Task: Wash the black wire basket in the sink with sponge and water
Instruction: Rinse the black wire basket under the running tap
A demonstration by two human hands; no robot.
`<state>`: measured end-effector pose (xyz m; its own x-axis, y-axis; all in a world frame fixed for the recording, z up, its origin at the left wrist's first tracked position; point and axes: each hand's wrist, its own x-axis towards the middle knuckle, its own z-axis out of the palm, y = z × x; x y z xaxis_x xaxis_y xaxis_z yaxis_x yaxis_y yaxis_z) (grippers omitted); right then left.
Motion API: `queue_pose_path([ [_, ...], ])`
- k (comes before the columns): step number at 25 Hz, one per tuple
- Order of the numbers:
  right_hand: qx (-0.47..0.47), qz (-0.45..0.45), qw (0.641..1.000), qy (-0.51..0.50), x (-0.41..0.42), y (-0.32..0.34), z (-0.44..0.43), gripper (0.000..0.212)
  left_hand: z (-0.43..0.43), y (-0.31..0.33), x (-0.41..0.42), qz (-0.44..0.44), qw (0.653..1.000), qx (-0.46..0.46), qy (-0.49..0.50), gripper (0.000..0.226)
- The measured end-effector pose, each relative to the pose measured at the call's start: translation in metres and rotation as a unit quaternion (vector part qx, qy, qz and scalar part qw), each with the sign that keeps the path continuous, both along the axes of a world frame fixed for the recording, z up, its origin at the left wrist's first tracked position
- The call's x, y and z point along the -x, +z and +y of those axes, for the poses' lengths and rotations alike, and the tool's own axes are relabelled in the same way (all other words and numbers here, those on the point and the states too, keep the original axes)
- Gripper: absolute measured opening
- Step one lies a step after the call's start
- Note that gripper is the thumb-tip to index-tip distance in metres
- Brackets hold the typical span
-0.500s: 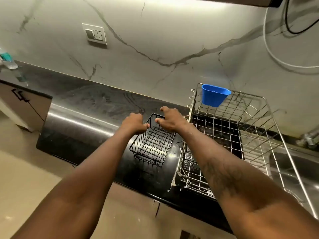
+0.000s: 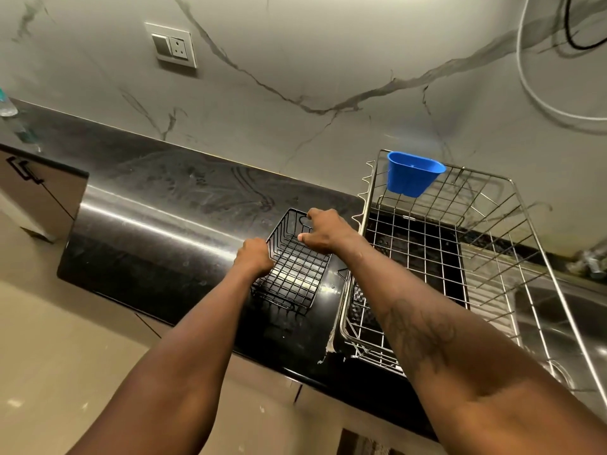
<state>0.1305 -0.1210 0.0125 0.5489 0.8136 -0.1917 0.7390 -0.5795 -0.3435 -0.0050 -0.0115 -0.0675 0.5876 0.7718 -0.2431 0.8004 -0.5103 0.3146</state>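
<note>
Over dark countertop (image 2: 164, 244), your left hand (image 2: 254, 259) and right hand (image 2: 323, 229) curl fingers round opposite rims of the black wire basket (image 2: 295, 274), presumably to lift.

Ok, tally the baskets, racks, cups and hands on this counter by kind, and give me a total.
black wire basket: 1
steel dish rack: 1
blue cup: 1
hands: 2, left hand and right hand
total: 5

One wide-angle view from my head, facing forward and down, close over left hand (image 2: 254, 259), right hand (image 2: 328, 229), black countertop (image 2: 157, 231); marble wall (image 2: 328, 60) behind.
</note>
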Motion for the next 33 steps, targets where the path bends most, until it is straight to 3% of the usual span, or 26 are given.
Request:
queue_pose_path([
  [3,0.009,-0.017,1.000,-0.007,-0.001,-0.001,-0.001,0.049,0.008,0.002,-0.001,-0.041,0.998,0.031,0.030,0.008],
  [6,0.019,-0.037,0.999,-0.021,0.000,0.001,-0.001,0.034,0.022,0.020,0.004,-0.111,0.986,0.096,0.078,0.009],
  [8,0.026,-0.038,0.998,-0.035,0.002,0.001,-0.001,0.029,0.023,0.043,0.010,-0.142,0.982,0.093,0.087,0.013],
  [11,0.062,-0.025,0.997,-0.041,0.003,-0.001,0.005,0.038,0.024,0.076,0.020,-0.178,0.978,0.062,0.090,0.022],
  [14,0.093,0.005,0.995,-0.035,0.013,-0.002,0.012,0.060,0.033,0.098,0.025,-0.245,0.960,0.104,0.090,0.020],
  [16,0.052,0.031,0.996,-0.060,0.017,0.003,0.016,0.056,0.034,0.115,0.027,-0.296,0.938,0.150,0.095,0.017],
  [18,-0.034,0.089,0.990,-0.102,0.016,0.012,0.018,0.032,0.035,0.131,0.028,-0.322,0.927,0.164,0.100,0.018],
  [20,-0.095,0.147,0.976,-0.130,0.017,0.027,0.016,0.020,0.036,0.145,0.032,-0.321,0.927,0.165,0.098,0.015],
  [22,-0.129,0.157,0.969,-0.138,0.019,0.038,0.013,0.021,0.038,0.154,0.035,-0.299,0.934,0.172,0.096,0.012],
  [27,-0.200,0.101,0.965,-0.133,0.014,0.056,0.002,0.027,0.035,0.179,0.038,-0.235,0.964,0.104,0.066,0.013],
  [33,-0.250,0.075,0.958,-0.121,-0.002,0.098,-0.044,0.029,0.003,0.226,0.028,-0.251,0.965,0.074,0.028,0.016],
])
